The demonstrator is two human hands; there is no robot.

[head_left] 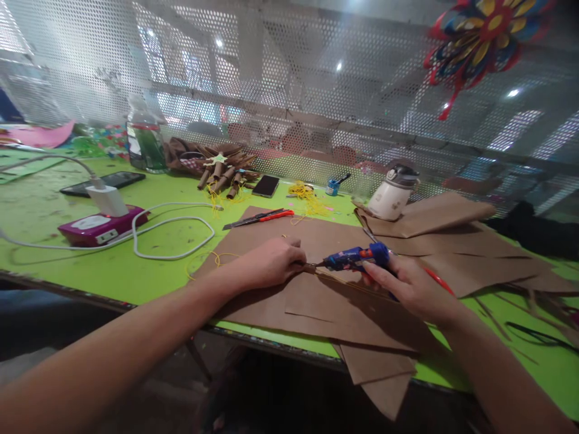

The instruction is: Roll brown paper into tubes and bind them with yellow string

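My right hand (407, 283) is wrapped round a blue hot glue gun (355, 258), its nozzle pointing left. The nozzle tip is at or very near a small brown paper piece (310, 268), pinched in the closed fingers of my left hand (278, 262). Whether tip and paper touch I cannot tell, and my fingers hide part of the piece. Under both hands lie flat sheets of brown paper (266, 304). Beyond my left hand a utility knife (260, 218) with red on its handle rests on the paper.
Left, a white cable (174, 256) loops from a purple power strip (102, 226). At the back are a bottle (147, 141), brown paper figures (221, 172), a phone (266, 186), yellow string (305, 191), a blue paint jar (332, 187) and a white flask (391, 196). Folded paper (447, 214) lies right.
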